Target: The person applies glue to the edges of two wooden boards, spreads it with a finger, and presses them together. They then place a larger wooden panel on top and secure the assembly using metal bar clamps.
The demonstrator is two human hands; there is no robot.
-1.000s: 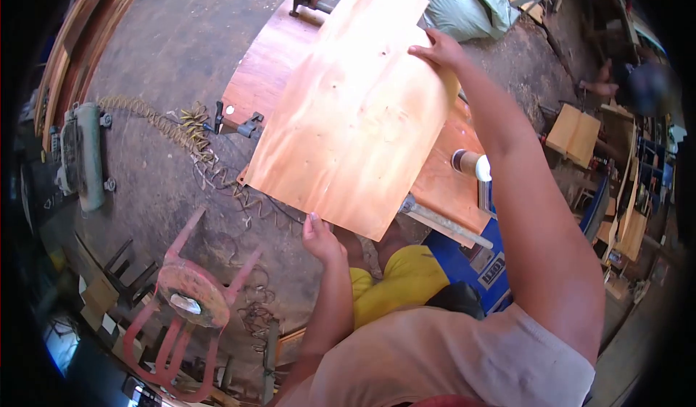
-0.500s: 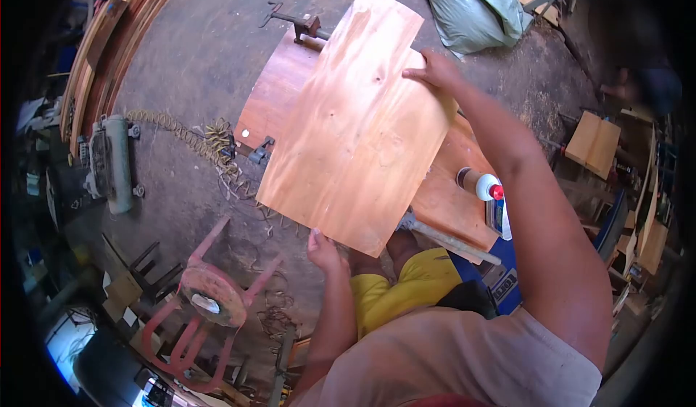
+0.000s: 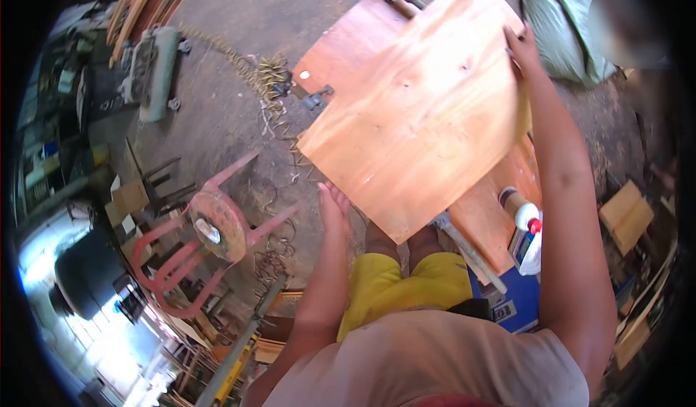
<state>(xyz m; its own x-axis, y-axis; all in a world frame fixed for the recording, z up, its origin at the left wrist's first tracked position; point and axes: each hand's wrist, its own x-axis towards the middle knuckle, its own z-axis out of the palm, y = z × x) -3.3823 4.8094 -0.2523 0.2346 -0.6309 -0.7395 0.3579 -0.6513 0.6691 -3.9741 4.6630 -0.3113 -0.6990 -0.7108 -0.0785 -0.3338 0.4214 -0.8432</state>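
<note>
While yellow shorts [image 3: 406, 280] and a greyish-pink shirt [image 3: 428, 360] fill the bottom centre of the frame, the left hand [image 3: 334, 200] is at the lower-left edge of a broad, pale orange-brown wooden panel [image 3: 428, 117]; whether its fingers are closed on that edge, I cannot tell. The panel lies across the centre, its long axis slanting from lower left to upper right, its narrower, stepped end pointing to the upper right. The right hand [image 3: 525, 50] grips its right edge near that end. Lower right of it, a white bottle with a red cap [image 3: 527, 219] is near a smooth reddish-brown board [image 3: 487, 215]. A round-seated faded red stool [image 3: 219, 226] is at lower left. Farther off are a coiled yellowish hose [image 3: 274, 77], upper left, and a pale green sack [image 3: 562, 30], upper right.
</note>
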